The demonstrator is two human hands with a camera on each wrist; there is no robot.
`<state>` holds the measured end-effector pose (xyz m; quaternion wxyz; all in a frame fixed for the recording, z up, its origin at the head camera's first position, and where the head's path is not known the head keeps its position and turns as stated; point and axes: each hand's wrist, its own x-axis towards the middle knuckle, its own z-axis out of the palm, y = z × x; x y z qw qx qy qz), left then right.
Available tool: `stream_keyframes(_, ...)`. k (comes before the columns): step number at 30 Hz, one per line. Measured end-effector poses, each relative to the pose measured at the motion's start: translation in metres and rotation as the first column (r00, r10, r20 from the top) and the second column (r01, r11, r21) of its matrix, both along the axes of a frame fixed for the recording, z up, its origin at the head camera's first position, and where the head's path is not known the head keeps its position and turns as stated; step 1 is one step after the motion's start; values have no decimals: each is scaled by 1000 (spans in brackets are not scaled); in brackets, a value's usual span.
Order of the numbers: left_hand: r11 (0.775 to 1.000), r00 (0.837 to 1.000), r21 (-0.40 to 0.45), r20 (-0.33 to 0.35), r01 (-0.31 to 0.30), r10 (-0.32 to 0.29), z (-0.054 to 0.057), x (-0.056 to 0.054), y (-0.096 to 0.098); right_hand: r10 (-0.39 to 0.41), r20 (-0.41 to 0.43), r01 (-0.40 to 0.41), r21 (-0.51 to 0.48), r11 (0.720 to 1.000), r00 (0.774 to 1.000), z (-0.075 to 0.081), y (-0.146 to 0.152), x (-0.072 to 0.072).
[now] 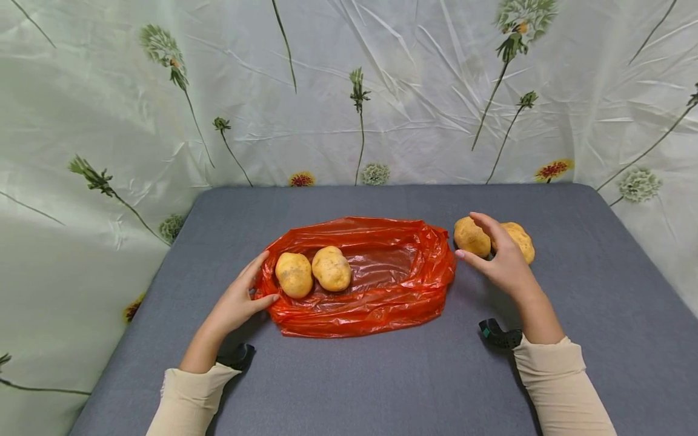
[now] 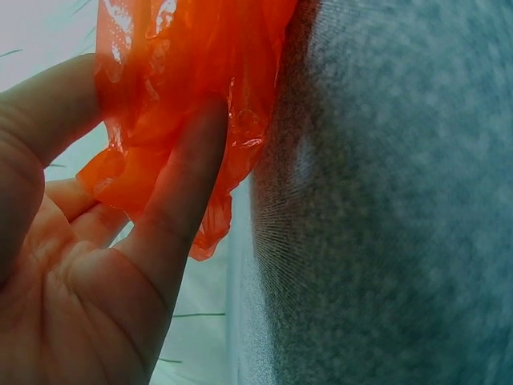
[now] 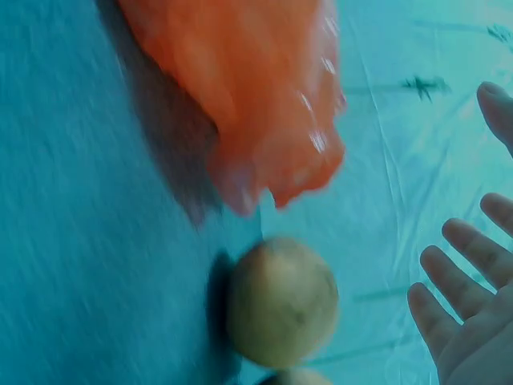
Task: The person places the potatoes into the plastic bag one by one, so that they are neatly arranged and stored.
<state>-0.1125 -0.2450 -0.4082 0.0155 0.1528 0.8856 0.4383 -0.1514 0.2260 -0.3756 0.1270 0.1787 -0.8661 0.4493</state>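
Note:
A red plastic bag (image 1: 365, 315) lies spread on its side of the table with its rim rolled down around a wide mouth. Two potatoes, the left potato (image 1: 294, 275) and another potato (image 1: 331, 269), sit in its left half. My left hand (image 1: 237, 306) touches the bag's left end, thumb at the front rim and fingers farther back, spread apart; the left wrist view shows them against the red film (image 2: 192, 72). To the right of the bag, my right hand (image 1: 504, 260) hovers with parted fingers near a potato (image 1: 470, 237) and a second potato (image 1: 519, 241), holding neither.
A grey cloth-covered table (image 1: 371, 381) carries everything. Behind it and along the left hangs a pale curtain (image 1: 305, 121) with printed dandelions. Black wrist devices, one on the left wrist (image 1: 238, 356) and one on the right wrist (image 1: 498, 336), stick out over the tabletop.

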Motion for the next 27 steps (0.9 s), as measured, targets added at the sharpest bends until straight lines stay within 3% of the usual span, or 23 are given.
stream_keyframes(8, 1000, 1000, -6, 8, -6, 6, -1, 0, -1, -124, -48, 123, -11, 992, 991, -4, 25, 0)
stream_keyframes(13, 1000, 1000, -1, 13, -7, 7, -1, 0, -1, -174, -28, 174, -14, 985, 984, -7, 39, 2)
stream_keyframes(27, 1000, 1000, -18, -1, -7, 7, -2, -1, -1, -234, 42, 234, -8, 972, 971, -21, 66, 2)
